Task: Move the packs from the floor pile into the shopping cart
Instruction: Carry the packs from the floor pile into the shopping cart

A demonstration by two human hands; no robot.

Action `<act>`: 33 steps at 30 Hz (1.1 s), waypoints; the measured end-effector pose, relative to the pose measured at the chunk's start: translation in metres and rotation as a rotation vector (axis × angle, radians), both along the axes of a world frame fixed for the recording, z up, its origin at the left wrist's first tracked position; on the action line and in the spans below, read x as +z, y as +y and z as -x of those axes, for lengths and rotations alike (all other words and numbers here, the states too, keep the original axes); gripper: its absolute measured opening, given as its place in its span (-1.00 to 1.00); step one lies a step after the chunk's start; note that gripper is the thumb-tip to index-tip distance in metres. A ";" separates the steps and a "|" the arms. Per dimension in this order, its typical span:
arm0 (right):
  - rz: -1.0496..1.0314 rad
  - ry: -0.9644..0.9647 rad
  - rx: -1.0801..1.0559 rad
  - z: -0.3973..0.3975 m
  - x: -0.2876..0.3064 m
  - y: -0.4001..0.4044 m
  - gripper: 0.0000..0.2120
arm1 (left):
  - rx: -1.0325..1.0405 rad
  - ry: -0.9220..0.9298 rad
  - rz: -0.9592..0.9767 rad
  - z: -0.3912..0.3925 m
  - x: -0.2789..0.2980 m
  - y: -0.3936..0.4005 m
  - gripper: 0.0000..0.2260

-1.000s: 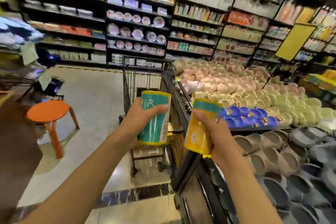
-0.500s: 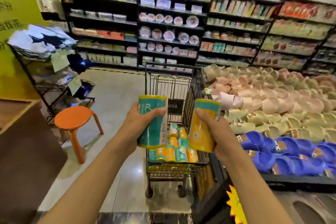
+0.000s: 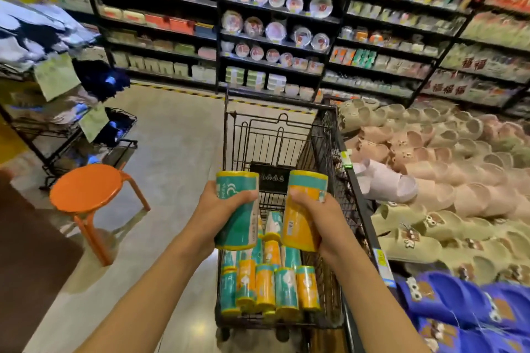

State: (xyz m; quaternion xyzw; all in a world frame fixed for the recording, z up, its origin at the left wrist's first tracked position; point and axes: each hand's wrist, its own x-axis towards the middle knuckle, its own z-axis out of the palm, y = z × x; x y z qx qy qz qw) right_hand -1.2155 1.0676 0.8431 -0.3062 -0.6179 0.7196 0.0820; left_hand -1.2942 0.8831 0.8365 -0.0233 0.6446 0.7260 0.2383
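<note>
Holding a teal pack (image 3: 236,210) in our left hand (image 3: 213,216) and an orange pack (image 3: 301,210) in our right hand (image 3: 324,223), fingers wrapped tight, above the shopping cart (image 3: 275,123), we should lower both toward its empty far end before releasing.

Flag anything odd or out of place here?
One thing: a pale pink slipper lies askew on the slipper pile beside the cart, across the neat rows. Packs in the cart look orderly; both held packs look intact.
</note>
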 end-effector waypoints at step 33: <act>-0.109 -0.636 0.035 0.180 -0.402 0.103 -0.50 | 0.011 -0.205 0.590 0.162 -0.354 0.132 -0.53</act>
